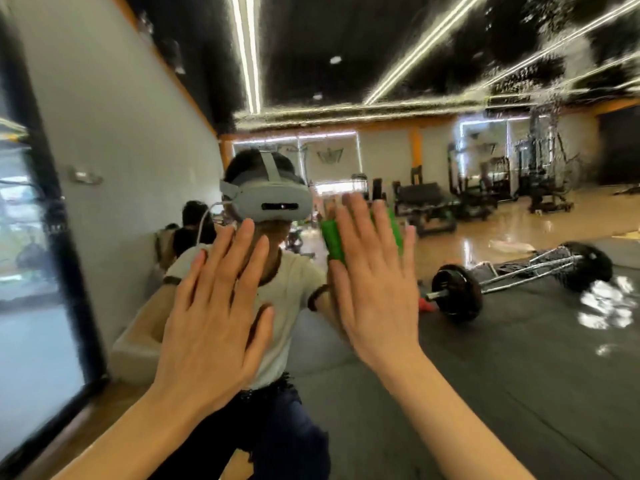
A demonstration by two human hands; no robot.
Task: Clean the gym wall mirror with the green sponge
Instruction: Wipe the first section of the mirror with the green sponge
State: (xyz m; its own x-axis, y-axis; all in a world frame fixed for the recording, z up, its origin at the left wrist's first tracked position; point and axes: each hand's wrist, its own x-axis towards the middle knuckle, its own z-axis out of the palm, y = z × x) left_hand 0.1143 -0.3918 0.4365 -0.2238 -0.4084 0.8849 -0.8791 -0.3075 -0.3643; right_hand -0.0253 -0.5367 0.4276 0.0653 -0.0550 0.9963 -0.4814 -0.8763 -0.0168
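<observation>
The gym wall mirror (485, 358) fills nearly the whole view, with wet streaks and droplets across its upper right. My right hand (375, 289) presses the green sponge (331, 241) flat against the glass with straight, spread fingers; the sponge shows only at the hand's left edge and between the fingertips. My left hand (216, 317) lies flat on the mirror beside it, fingers straight and spread, holding nothing. My own reflection with a grey headset (273, 199) shows behind both hands.
The mirror reflects a barbell (516, 275) lying on dark floor mats, weight machines (540, 181) at the back, and seated people (190, 230) by a grey wall. A dark mirror frame edge (59, 237) runs down the left side.
</observation>
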